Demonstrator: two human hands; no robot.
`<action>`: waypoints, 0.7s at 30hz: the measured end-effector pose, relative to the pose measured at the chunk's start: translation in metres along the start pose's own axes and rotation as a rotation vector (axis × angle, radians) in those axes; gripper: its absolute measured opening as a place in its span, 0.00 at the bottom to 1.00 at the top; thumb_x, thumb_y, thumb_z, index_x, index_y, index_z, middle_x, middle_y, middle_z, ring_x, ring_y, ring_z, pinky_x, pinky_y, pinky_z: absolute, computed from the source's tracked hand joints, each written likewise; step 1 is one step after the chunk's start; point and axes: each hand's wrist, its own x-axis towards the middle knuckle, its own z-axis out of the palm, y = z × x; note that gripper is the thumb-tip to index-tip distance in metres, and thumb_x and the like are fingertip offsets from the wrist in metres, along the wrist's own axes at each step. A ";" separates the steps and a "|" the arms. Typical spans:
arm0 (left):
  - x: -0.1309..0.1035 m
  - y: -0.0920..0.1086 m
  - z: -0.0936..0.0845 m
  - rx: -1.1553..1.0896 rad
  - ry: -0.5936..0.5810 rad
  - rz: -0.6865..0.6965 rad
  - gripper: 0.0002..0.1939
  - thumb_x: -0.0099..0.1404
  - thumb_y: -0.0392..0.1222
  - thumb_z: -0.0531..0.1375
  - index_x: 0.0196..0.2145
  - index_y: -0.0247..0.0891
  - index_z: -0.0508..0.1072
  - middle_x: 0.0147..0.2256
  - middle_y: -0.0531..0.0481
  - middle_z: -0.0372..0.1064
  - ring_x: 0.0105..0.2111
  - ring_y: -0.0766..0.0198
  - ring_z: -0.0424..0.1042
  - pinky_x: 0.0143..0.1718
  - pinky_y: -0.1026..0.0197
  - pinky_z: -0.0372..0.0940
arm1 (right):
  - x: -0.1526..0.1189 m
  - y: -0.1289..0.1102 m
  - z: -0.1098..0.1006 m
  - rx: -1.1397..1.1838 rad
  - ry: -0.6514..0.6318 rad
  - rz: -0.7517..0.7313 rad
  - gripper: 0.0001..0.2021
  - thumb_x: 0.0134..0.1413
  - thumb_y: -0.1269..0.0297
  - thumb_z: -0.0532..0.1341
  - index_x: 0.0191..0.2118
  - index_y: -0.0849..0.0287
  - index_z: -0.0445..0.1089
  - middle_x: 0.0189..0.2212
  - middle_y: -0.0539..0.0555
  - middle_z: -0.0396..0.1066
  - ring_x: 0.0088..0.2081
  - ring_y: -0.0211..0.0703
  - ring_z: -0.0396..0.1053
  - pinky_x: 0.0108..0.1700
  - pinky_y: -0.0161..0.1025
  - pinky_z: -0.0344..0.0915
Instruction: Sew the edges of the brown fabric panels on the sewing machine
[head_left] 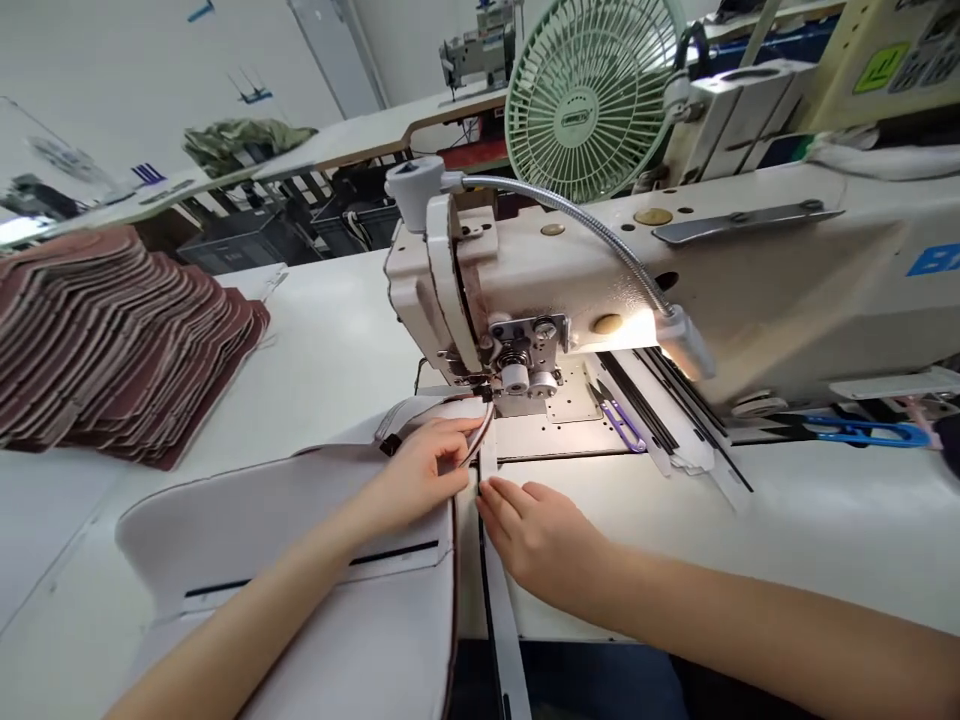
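Observation:
My left hand (420,468) is closed in a pinch on the curved edge of a pale, dark-trimmed fabric panel (300,500), just in front of the sewing machine's presser foot (486,392). The panel spreads over the table to the left and under my left forearm. A long white strip with a black edge (501,610) runs from the needle area toward me and over the table's front edge. Against this strip lie the outstretched fingers of my right hand (540,535); its thumb is mostly hidden. The sewing machine head (465,270) stands above both hands.
A tall stack of reddish-brown panels (127,340) stands at the left. Purple thread snips (621,418), loose white and black strips (660,410) and blue-handled scissors (862,430) lie at the right. A lit lamp (684,340) hangs by the machine arm; a green fan (589,110) stands behind.

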 end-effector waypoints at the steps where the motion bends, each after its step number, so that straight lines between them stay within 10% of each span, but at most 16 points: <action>1: 0.001 -0.001 -0.003 -0.043 -0.013 -0.018 0.08 0.53 0.36 0.53 0.20 0.40 0.56 0.56 0.48 0.67 0.57 0.53 0.62 0.55 0.53 0.59 | 0.003 0.002 0.002 -0.006 -0.005 -0.002 0.15 0.54 0.81 0.53 0.45 0.78 0.72 0.43 0.72 0.74 0.45 0.56 0.73 0.32 0.43 0.70; 21: 0.001 0.011 0.011 0.413 -0.020 0.114 0.10 0.57 0.34 0.53 0.20 0.39 0.57 0.58 0.46 0.64 0.49 0.53 0.64 0.48 0.49 0.63 | 0.010 0.008 0.006 0.115 0.192 0.158 0.14 0.55 0.80 0.51 0.38 0.75 0.74 0.37 0.70 0.76 0.38 0.54 0.74 0.31 0.43 0.66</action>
